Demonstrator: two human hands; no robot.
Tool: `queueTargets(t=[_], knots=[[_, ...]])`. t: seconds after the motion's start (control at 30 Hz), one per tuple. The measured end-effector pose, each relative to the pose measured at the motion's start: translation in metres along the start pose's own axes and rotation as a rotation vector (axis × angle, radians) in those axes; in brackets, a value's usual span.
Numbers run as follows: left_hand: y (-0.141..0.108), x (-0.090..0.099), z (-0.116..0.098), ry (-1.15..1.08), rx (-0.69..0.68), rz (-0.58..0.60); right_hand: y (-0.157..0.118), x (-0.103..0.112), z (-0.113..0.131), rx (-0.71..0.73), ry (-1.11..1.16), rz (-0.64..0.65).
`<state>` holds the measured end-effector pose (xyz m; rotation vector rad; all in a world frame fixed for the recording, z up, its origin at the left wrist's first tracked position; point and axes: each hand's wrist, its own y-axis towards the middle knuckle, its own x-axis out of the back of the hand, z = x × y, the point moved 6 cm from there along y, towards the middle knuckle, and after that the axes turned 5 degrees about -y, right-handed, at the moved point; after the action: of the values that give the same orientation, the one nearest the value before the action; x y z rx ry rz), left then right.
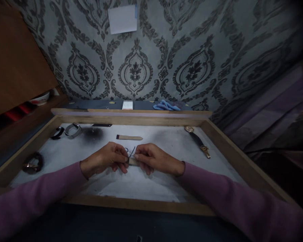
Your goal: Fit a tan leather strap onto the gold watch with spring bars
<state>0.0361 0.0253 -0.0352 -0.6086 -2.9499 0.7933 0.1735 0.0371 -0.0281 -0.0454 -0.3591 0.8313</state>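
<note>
Near the middle of the shallow wooden tray, my left hand (112, 157) is closed, its fingertips pinching one end of a tan watch strap (133, 162). My right hand (155, 158) grips the other end, with its fingers wrapped over most of the strap. A thin dark thread or cord (132, 151) loops up between the two hands. Beside it is a small, thin, shiny piece at my right fingertips, too small to name. Just beyond my hands, a second tan strap piece (129, 137) with a dark end lies flat.
A dark-strapped gold watch (198, 143) lies at right. On the left are another watch (32, 163), a grey band (72, 130) and a black band (57, 133). Wooden walls (141, 204) rim the tray. Behind it lie a blue cloth (166, 105) and a small white box (127, 105).
</note>
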Motion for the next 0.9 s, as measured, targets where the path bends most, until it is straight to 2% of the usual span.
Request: queueTargets(t=[0.17, 0.33, 0.43, 0.9], knots=[[-0.002, -0.003, -0.003, -0.011, -0.023, 0.01, -0.002, 0.01, 0.007, 0.082, -0.041, -0.101], [0.0, -0.002, -0.001, 0.015, -0.01, 0.001, -0.003, 0.017, 0.013, 0.143, -0.367, -0.235], [0.0, -0.002, -0.001, 0.027, -0.028, 0.007, -0.002, 0.016, 0.01, 0.143, -0.467, -0.23], [0.001, -0.008, -0.006, -0.02, -0.143, 0.053, -0.005, 0.016, 0.015, 0.129, -0.583, -0.221]])
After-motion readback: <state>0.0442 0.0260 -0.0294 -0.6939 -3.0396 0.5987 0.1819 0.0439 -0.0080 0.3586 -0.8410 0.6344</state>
